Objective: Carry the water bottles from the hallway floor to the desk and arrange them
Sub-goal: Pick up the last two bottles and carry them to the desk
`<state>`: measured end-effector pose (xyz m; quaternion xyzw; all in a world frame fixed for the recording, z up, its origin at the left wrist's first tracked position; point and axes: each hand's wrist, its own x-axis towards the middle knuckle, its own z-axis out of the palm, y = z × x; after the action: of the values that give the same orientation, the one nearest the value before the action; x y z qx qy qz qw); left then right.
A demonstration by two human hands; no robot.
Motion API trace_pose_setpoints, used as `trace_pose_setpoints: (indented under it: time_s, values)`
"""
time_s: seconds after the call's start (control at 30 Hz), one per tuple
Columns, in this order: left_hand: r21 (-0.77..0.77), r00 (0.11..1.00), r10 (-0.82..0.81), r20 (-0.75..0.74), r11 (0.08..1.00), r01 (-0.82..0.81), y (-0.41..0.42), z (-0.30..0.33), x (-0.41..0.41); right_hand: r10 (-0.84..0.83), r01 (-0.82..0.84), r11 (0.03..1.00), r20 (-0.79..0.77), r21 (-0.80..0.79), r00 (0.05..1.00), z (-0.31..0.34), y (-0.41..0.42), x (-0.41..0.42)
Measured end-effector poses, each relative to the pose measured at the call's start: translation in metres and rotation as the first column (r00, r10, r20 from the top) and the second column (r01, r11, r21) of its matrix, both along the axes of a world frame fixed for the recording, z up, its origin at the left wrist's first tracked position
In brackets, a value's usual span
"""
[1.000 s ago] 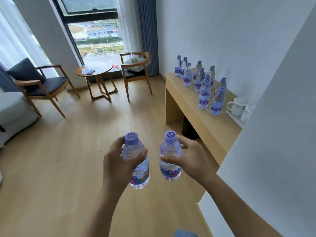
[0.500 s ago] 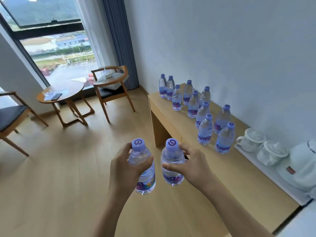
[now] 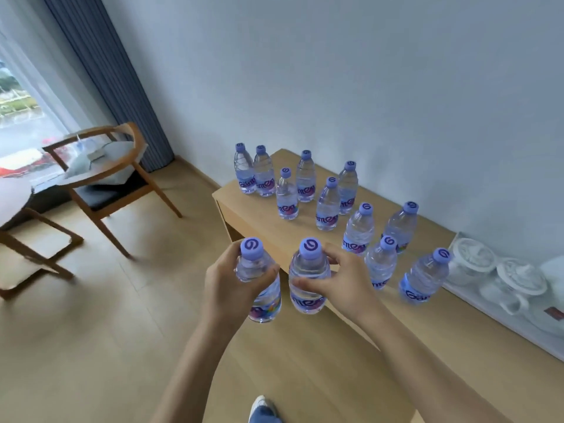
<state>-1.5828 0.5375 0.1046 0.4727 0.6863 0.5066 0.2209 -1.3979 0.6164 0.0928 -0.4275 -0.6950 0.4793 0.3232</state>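
Since a moment ago the desk (image 3: 305,337) has come much closer: its front edge now sits just under the two carried bottles, where open floor lay between before. Both hands keep the same grip they had then. The left hand (image 3: 232,288) is wrapped round the upper body of the left bottle (image 3: 259,285), thumb across its front, and the right hand (image 3: 341,282) is curled round the right bottle (image 3: 308,282), fingers behind its shoulder and thumb in front. Both bottles are upright, side by side and nearly touching, held in the air at about the desk's near edge — not yet set down.

Ten bottles (image 3: 328,206) already stand on the desk in loose pairs running from the far corner toward the person, the nearest pair (image 3: 424,279) just right of the right hand. Beyond that pair, by the wall, a white tray (image 3: 476,303) holds lidded white cups (image 3: 473,261).

By my reading, the carry is almost over and the placing step is starting. The next move calls for reaching forward and lowering both bottles onto bare desk in front of the nearest pair, keeping the spacing, without clipping the standing ones — light bottles like these would topple easily.

A wooden chair (image 3: 122,184) stands by the curtain (image 3: 100,71) at the left.
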Motion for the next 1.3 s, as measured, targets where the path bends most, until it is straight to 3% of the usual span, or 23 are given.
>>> trace_pose_setpoints:
  time_s: [0.23, 0.47, 0.73, 1.0, 1.3]
  values:
    - [-0.068, 0.965, -0.26, -0.033, 0.964, 0.257, 0.092, -0.021, -0.061, -0.214, 0.216, 0.975, 0.042, -0.05, 0.976, -0.012, 0.046, -0.05]
    - [-0.107, 0.913, -0.408, -0.002, 0.908, 0.405, 0.178, -0.055, -0.074, -0.326, 0.341, 0.933, 0.132, -0.112, 0.936, -0.037, 0.105, -0.064]
    - [-0.152, 0.893, -0.442, 0.085, 0.88, 0.45, 0.256, -0.097, -0.067, -0.39, 0.423, 0.9, 0.239, -0.105, 0.889, -0.071, 0.172, -0.072]
    - [-0.224, 0.914, -0.401, 0.054, 0.888, 0.402, 0.295, -0.131, -0.066, -0.441, 0.515, 0.841, 0.341, -0.166, 0.83, -0.1, 0.198, -0.077]
    - [-0.19, 0.899, -0.437, -0.019, 0.885, 0.426, 0.306, -0.136, -0.061, -0.564, 0.622, 0.775, 0.323, -0.109, 0.76, -0.102, 0.199, -0.089]
